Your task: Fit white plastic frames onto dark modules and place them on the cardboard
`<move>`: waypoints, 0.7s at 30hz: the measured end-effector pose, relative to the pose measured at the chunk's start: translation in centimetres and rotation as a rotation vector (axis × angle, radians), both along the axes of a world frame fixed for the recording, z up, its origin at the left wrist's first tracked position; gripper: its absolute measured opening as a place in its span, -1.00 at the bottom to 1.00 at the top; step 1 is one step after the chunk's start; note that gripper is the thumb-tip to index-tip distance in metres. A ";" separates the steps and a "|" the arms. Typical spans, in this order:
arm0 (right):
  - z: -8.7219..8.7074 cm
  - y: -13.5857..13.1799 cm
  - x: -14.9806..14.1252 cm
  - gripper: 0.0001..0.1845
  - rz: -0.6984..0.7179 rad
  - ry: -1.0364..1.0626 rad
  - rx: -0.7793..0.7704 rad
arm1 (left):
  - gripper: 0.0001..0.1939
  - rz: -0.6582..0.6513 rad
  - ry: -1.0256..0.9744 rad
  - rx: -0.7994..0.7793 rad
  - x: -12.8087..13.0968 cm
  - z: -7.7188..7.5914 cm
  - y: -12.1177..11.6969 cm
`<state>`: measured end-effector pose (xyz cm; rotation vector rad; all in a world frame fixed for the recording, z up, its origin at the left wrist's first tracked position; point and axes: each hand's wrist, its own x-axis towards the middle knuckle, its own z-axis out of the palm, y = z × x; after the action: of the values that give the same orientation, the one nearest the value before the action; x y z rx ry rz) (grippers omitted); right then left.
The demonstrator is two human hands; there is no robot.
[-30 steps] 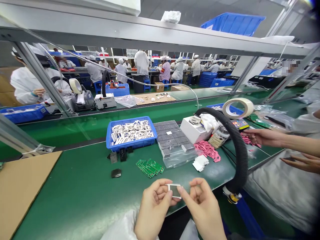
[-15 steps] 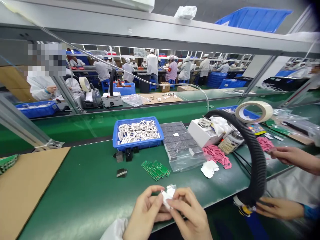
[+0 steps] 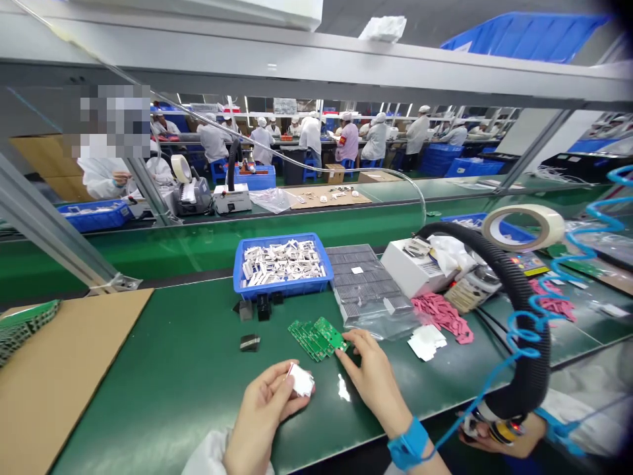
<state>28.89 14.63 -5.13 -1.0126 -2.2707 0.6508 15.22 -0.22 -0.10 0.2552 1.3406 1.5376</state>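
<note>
Small white sheet (image 3: 301,380) pinched in left grip (image 3: 264,410); right grip (image 3: 372,377) spread, fingertips (image 3: 342,353) touching green rectangular circuit boards (image 3: 312,340) at 12 o'clock on green bench (image 3: 148,409).

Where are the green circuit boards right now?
In the head view, the green circuit boards lie just in front of the blue parts tray, with the right hand touching their near right corner.
</note>
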 end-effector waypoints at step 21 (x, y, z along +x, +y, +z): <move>3.0 -6.4 1.8 -0.74 0.287 0.237 -0.090 | -0.37 0.019 0.040 0.091 1.6 0.4 0.4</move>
<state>30.72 8.28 -2.09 -0.6135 -2.2083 0.9467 16.85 0.20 0.25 0.3327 1.3094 1.6197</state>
